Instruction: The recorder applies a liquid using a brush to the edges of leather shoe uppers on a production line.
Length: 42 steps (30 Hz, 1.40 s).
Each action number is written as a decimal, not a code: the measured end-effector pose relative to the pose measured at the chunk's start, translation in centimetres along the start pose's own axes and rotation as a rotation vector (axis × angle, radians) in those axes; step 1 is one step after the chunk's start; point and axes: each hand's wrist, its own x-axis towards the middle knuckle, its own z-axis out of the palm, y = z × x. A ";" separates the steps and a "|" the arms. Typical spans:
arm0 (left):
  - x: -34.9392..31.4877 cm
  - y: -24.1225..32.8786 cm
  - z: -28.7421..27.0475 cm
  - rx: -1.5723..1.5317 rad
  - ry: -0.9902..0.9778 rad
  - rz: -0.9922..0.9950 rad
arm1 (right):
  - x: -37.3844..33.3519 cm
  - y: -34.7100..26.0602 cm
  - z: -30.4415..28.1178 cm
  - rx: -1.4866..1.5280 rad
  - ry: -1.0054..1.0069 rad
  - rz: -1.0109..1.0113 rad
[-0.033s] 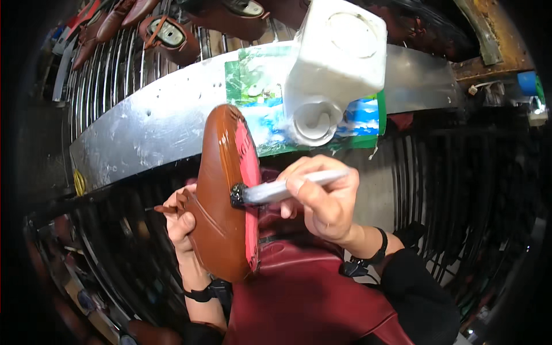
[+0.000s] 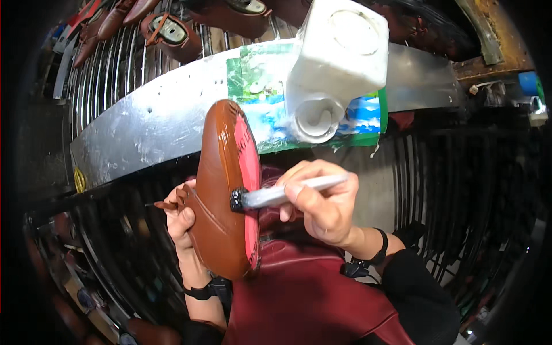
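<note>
My left hand (image 2: 179, 221) is closed around the back part of a brown leather shoe (image 2: 218, 167), tilted so its pinkish-red underside (image 2: 248, 161) faces right. Along the lower edge of the leather runs a wet, glossy band, brightest toward the toe. Pinched in my right hand (image 2: 325, 201) is a brush (image 2: 270, 196) with a pale handle. Its dark, wet bristles (image 2: 237, 199) touch the leather beside the pink underside, about midway along the shoe. Some fingers of my left hand are hidden behind the shoe.
A white plastic container (image 2: 339, 52) with a round opening stands on a green and blue sheet (image 2: 261, 118) on the metal bench (image 2: 155, 115). Several brown shoes (image 2: 172, 37) rest on the rack bars behind. A dark red apron (image 2: 305, 293) covers my lap.
The shoe's toe has shifted slightly up and left. The brush tip sits slightly lower along the shoe's edge. Both hands keep their hold.
</note>
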 end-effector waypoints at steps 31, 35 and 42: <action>-0.9 -0.4 3.6 0.376 0.336 0.242 | 7.2 -6.2 2.6 -0.530 -0.876 -0.482; 0.6 2.5 8.3 0.231 0.307 0.113 | 11.5 -1.9 0.7 -0.167 -0.414 -0.103; 5.8 5.5 1.3 0.244 0.462 0.370 | 3.9 3.0 2.0 0.236 0.048 0.333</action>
